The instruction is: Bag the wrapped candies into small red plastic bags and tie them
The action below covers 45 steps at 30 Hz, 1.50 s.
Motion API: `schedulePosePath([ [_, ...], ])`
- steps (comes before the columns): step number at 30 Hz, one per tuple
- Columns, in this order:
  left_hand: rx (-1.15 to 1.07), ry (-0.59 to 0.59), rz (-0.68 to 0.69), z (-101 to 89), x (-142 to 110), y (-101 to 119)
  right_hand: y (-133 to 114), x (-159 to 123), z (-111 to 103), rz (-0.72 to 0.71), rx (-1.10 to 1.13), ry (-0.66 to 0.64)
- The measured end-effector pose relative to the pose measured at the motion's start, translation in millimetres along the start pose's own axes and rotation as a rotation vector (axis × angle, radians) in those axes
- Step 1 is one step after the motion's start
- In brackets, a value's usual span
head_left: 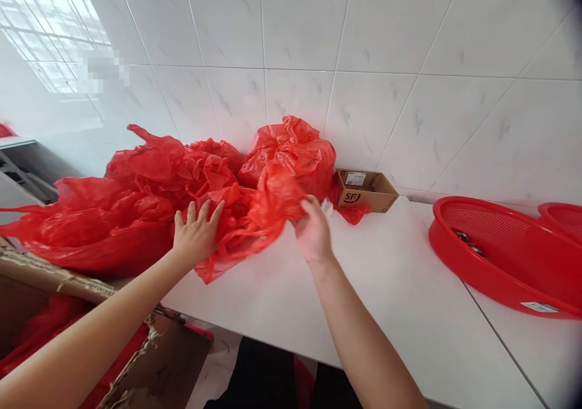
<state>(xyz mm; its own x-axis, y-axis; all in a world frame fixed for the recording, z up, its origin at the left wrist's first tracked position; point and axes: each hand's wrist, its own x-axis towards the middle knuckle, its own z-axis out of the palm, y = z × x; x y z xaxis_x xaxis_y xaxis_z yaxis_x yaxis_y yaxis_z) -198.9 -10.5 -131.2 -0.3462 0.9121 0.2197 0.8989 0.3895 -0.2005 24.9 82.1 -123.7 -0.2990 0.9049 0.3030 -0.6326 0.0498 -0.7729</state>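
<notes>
My left hand [197, 233] lies spread, fingers apart, pressing down on a thin red plastic bag [240, 239] in the heap of other red bags [286, 154] on the white counter [386, 294] against the tiled wall. My right hand [313, 230] seems to pinch a fold of it, though I can't see my fingertips well from this angle. The film is feather-light, soft and slippery, so a gathered fold gives a surer hold than the flat sheet. A small SF cardboard box [364, 191] sits just beside the heap, a red basket [500, 263] lies farther along, and a torn carton [45, 275] stands below my left arm.
</notes>
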Motion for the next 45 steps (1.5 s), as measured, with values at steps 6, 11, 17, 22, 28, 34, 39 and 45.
schedulePosePath([
  [6,-0.089,0.054,0.097,-63.0,-3,28,-49,-29,-73,0.031,0.118,0.204],
  [11,-0.578,-0.064,0.405,-113.5,-25,110,-53,-50,-92,0.009,-0.092,0.32],
  [17,-1.146,-0.287,0.536,-71.7,-51,197,-58,-71,-105,-0.074,-0.395,0.412],
  [22,-1.475,-0.416,0.405,-50.8,-45,204,-74,-73,-152,-0.027,-0.647,0.479],
  [28,-1.85,-0.505,0.233,-39.4,-54,203,-103,-71,-189,0.024,-0.813,0.513],
  [34,-2.057,-0.481,0.146,-50.7,-65,212,-104,-106,-141,-0.227,-1.203,0.411],
  [39,-2.035,-0.549,0.211,-66.0,-72,214,-83,-114,-127,-0.141,-1.249,0.243],
  [45,-2.323,-0.468,-0.04,-67.5,-67,209,-81,-127,-109,-0.296,-1.042,0.375],
])
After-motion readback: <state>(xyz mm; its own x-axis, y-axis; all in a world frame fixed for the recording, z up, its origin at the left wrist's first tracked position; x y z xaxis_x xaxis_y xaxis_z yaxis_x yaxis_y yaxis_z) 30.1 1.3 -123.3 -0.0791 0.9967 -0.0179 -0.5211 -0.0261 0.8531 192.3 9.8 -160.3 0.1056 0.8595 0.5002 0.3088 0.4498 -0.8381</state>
